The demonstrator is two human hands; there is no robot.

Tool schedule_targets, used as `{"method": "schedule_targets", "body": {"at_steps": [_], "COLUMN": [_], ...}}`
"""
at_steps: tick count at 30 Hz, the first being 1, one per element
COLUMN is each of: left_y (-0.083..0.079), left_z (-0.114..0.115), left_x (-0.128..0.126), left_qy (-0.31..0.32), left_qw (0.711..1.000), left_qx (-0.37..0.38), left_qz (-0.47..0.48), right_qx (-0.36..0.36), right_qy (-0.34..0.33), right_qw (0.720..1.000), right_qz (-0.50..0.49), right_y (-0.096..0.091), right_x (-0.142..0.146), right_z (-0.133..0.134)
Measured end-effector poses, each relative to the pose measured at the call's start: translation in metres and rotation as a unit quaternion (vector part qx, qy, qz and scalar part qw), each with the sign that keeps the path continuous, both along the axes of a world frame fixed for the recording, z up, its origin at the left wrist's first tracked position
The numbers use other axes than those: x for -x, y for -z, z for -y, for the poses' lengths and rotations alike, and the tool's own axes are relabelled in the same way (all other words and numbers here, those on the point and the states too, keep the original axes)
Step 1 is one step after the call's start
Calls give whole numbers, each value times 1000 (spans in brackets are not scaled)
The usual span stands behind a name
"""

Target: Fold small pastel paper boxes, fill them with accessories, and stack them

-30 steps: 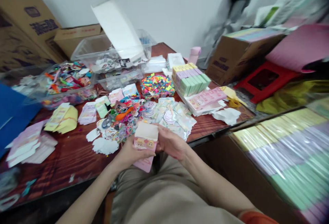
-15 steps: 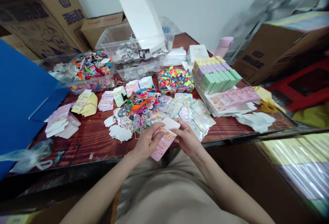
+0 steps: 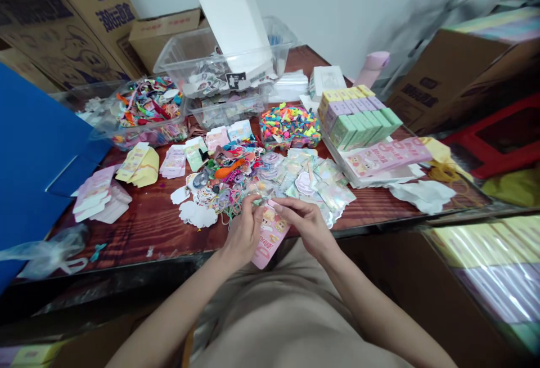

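A small pink printed carton (image 3: 270,239) with cartoon figures is held between both hands, just off the table's front edge. My left hand (image 3: 244,232) grips its left side, fingers wrapped around it. At the carton's upper end, my right hand (image 3: 307,223) pinches the top, thumb and fingers on the flap. Beyond the hands lies a heap of colourful hair ties (image 3: 230,174). To its right are shiny clear packets (image 3: 320,182), and white cloud-shaped cards (image 3: 197,215) lie to its left.
Flattened cartons in yellow (image 3: 138,165) and pink (image 3: 101,196) lie at left. A tub of bright small clips (image 3: 290,126) stands behind the heap. Small boxes (image 3: 358,120) sit in a tray at right. A blue panel (image 3: 42,160) borders the left side.
The white flap standing out of the carton's top has been folded down between my fingers. The right hand has shifted over the top end. The view has tilted slightly.
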State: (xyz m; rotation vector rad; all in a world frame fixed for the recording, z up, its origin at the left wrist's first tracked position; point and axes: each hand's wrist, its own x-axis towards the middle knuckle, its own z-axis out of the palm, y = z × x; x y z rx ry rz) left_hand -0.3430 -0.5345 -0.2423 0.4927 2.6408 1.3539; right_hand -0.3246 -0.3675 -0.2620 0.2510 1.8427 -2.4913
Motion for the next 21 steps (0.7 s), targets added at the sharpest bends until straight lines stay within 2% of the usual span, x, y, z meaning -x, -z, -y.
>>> {"method": "schedule_targets", "body": {"at_steps": [9, 12, 16, 21], "left_y": [2, 4, 4, 1], "left_z": [4, 6, 8, 14], "left_x": [-5, -7, -10, -16], "left_qy": [27, 25, -13, -65], "left_qw": [999, 999, 999, 996], "left_qx": [28, 42, 29, -20], "left_qz": [16, 9, 24, 54], "right_qx": [16, 18, -30, -80], "right_qy": [-36, -75, -125, -170], "right_qw": [998, 996, 992, 980], "right_qz": [39, 55, 9, -68], "right_y": [-6, -3, -2, -12], "right_x": [-3, -3, -7, -23], "right_z": [-6, -9, -9, 7]}}
